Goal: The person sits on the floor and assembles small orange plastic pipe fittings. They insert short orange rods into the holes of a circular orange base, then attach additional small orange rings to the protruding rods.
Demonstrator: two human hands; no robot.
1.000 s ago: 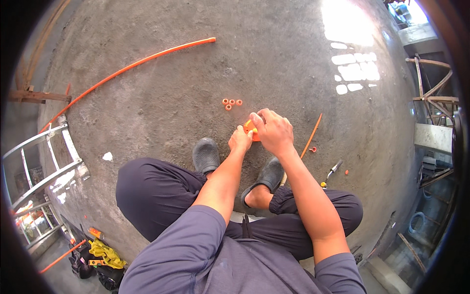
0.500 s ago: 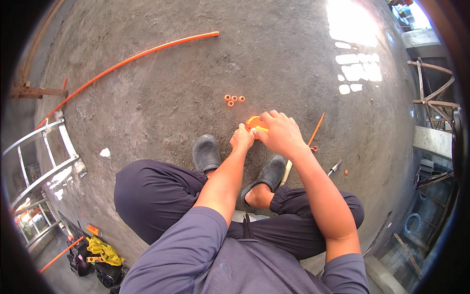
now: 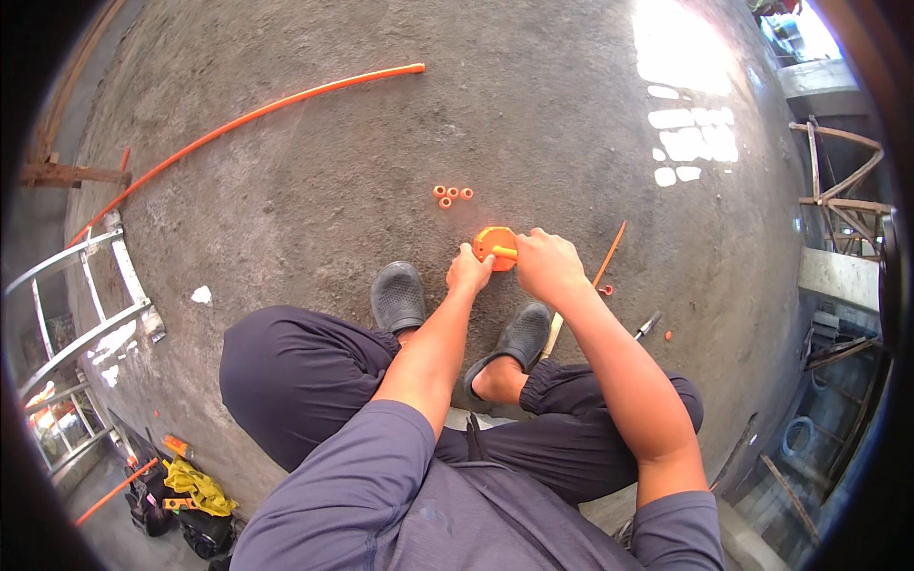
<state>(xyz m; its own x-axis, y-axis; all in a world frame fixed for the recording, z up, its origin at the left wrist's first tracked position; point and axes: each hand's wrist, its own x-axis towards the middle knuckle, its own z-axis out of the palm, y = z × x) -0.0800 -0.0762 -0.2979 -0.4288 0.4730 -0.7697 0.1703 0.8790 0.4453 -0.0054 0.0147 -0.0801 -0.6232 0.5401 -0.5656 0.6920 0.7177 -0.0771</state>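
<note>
In front of my feet is an orange octagonal electrical junction box, held above the floor. My left hand grips its lower left edge, thumb on the near side. A short, lighter orange tubular piece lies across the box face toward the right. Curled fingers of my right hand meet the box's right side by the end of that piece; what they hold is hidden. Beyond the box, several small orange ring-shaped fittings are grouped on the floor.
A long orange pipe lies far left on rough concrete. Right of my feet are a thin orange-tipped rod, a dark-handled tool and small orange bits. A metal ladder and bags with yellow cloth are at left.
My right hand has drawn back rightward from over the junction box, so more of the box face and the tubular piece show. My left hand keeps its grip.
</note>
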